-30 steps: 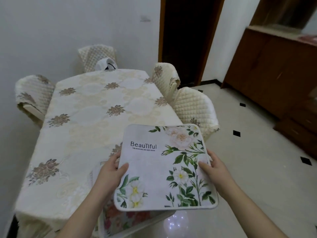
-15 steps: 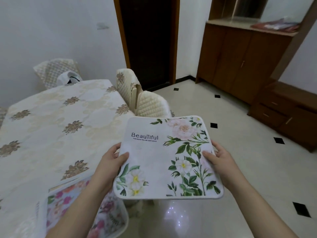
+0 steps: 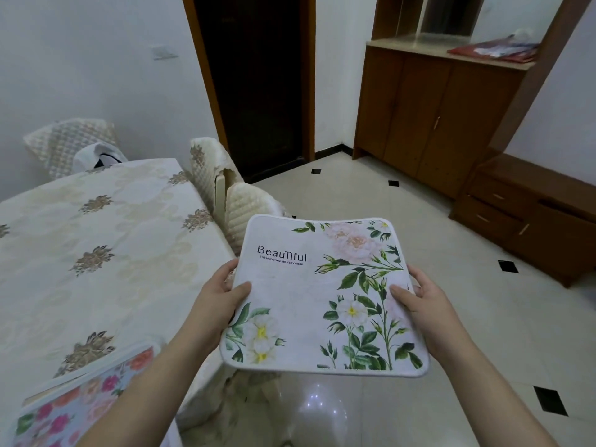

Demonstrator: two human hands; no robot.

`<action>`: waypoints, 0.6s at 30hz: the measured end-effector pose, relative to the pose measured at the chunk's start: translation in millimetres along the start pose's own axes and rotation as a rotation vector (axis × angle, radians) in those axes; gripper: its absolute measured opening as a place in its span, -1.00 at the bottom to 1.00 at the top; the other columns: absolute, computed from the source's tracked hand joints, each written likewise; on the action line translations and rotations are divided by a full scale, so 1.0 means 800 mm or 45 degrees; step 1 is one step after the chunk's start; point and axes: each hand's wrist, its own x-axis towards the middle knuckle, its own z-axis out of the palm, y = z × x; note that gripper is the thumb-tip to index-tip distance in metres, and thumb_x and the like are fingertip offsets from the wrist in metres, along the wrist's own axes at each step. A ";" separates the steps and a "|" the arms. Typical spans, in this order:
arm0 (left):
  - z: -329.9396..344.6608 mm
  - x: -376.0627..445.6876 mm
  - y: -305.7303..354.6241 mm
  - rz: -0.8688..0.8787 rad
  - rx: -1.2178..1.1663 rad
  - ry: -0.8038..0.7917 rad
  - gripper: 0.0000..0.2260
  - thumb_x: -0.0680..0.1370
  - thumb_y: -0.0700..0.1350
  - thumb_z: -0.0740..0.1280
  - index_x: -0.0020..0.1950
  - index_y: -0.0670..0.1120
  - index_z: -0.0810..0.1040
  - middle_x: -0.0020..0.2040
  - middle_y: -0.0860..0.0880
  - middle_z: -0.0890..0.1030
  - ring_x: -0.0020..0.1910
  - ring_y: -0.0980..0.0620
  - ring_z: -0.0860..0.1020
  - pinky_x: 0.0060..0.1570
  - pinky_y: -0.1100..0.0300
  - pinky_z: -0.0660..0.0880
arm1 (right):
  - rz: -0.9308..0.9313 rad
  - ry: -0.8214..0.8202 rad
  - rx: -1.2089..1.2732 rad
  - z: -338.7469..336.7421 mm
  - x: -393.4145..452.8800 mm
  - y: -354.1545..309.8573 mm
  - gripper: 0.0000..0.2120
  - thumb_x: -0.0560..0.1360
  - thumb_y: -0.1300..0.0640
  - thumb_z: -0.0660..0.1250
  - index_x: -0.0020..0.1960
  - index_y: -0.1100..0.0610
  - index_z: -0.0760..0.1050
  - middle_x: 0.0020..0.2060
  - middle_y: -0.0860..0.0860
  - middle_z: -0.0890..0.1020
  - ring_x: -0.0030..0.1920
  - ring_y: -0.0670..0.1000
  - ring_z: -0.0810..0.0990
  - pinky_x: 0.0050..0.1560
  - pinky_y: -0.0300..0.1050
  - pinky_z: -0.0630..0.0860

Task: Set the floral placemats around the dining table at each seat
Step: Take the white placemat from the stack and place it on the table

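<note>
A pink-flowered placemat (image 3: 80, 404) is lying flat on the bench (image 3: 106, 246), whose cream cloth is showing woven gold medallions. Two quilted chair backs (image 3: 238, 204) are standing just beside its edge. The left hand (image 3: 217, 304) is gripping the soft, rounded-square white placemat (image 3: 322, 298), thumb on top, fingers (image 3: 225, 272) curling underneath. The right hand (image 3: 422, 304) is clamping the opposite edge likewise. The placemat is hanging in the air over the glossy tiled floor (image 3: 403, 221).
</note>
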 end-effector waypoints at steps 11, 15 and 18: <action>0.017 0.131 0.019 0.033 0.000 -0.031 -0.63 0.58 -0.30 0.31 0.28 0.10 0.52 -0.06 -0.22 0.71 -0.11 -0.30 0.68 -0.05 -0.25 0.61 | 0.051 0.043 -0.026 0.022 0.114 -0.024 -0.62 0.59 0.29 0.27 0.34 -0.02 0.40 -0.01 0.10 0.72 -0.09 0.22 0.71 -0.07 0.27 0.62; 0.014 0.178 0.031 0.029 0.040 -0.032 -0.62 0.58 -0.26 0.33 0.32 0.10 0.49 -0.13 -0.17 0.72 -0.17 -0.24 0.70 -0.09 -0.23 0.62 | 0.049 0.062 -0.038 0.038 0.155 -0.032 -0.60 0.58 0.29 0.27 0.36 -0.02 0.38 0.00 0.11 0.71 -0.10 0.23 0.71 -0.05 0.32 0.60; 0.013 0.211 0.039 0.039 0.072 -0.072 -0.58 0.53 -0.19 0.39 0.35 0.12 0.48 -0.11 -0.17 0.72 -0.16 -0.25 0.70 -0.06 -0.29 0.60 | 0.042 0.088 -0.038 0.046 0.179 -0.036 -0.62 0.58 0.29 0.28 0.33 -0.03 0.40 -0.02 0.10 0.72 -0.11 0.22 0.71 -0.09 0.24 0.63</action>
